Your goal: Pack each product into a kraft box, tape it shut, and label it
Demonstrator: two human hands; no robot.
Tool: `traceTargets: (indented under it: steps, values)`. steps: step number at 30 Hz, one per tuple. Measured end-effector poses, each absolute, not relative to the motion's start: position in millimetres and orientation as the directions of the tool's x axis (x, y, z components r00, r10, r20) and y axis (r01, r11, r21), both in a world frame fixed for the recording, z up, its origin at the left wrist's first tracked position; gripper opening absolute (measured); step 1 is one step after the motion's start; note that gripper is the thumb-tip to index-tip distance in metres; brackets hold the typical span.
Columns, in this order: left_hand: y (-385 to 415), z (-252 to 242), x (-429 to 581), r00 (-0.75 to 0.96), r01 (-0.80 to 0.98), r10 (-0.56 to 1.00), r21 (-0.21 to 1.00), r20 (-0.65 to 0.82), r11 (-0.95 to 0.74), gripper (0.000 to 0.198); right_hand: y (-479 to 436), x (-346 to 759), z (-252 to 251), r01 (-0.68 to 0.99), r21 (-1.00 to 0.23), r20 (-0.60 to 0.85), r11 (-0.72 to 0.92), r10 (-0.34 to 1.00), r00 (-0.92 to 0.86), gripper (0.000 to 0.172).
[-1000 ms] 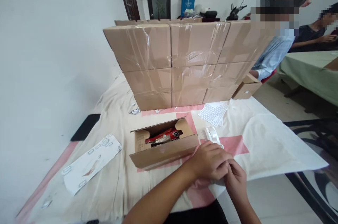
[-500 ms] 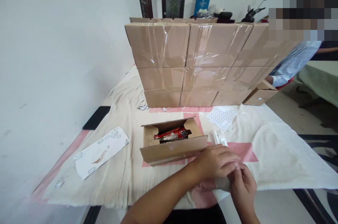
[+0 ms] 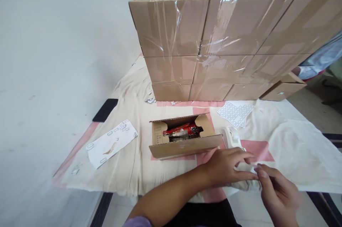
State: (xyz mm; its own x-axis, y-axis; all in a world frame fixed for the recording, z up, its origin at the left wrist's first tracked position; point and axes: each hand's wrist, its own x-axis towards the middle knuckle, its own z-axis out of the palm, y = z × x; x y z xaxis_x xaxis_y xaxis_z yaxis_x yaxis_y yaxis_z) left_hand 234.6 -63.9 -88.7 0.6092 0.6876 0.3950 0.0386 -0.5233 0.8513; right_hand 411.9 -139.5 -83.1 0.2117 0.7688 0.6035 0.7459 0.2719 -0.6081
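My left hand (image 3: 229, 166) is over the front of the table, thumb and fingers apart, its thumb tip close to the right fingertips. Thumb and forefinger of my right hand (image 3: 279, 191) are pinched together; anything between them is too small to make out. Just behind the left hand stands a white plastic object (image 3: 230, 137), partly hidden by that hand. Left of it, an open cardboard box (image 3: 184, 146) holds red printed packets (image 3: 188, 130). Something greyish (image 3: 247, 185) shows below my hands, its kind unclear.
Stacked, taped cardboard boxes (image 3: 171, 70) form a wall at the back. A smaller open box (image 3: 283, 89) is by another person's sleeve (image 3: 320, 59). Sticker sheets (image 3: 236, 113), a cut paper sheet (image 3: 112, 143) and a black phone-like slab (image 3: 105, 110) lie on the cloth.
My hands have drawn slightly apart, and the left fingers have opened. The right hand has shifted right. The view has tilted down, bringing the box wall higher in the picture.
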Motion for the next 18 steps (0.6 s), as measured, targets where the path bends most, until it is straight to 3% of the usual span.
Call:
traceTargets:
  steps: [6, 11, 14, 18]
  values:
    - [-63.9, -92.3, 235.9, 0.643, 0.023, 0.541, 0.693, 0.542, -0.721, 0.040, -148.6, 419.2, -97.9, 0.764, -0.616, 0.547, 0.192, 0.802, 0.240, 0.036]
    - [-59.1, -89.4, 238.0, 0.615, 0.106, 0.567, 0.655, 0.548, -0.748, 0.032, -145.0, 421.0, -100.5, 0.737, -0.661, 0.472, 0.142, 0.842, 0.261, 0.044]
    - [-61.7, -81.0, 233.9, 0.609, 0.181, 0.558, 0.586, 0.563, -0.790, 0.027, -141.4, 415.4, -101.0, 0.614, -0.775, 0.421, 0.152, 0.848, 0.322, 0.042]
    - [-104.4, -69.5, 201.0, 0.738, 0.006, 0.282, 0.412, 0.614, -0.911, 0.030, -133.1, 402.2, -99.5, 0.337, -0.936, 0.248, 0.098, 0.863, 0.439, 0.039]
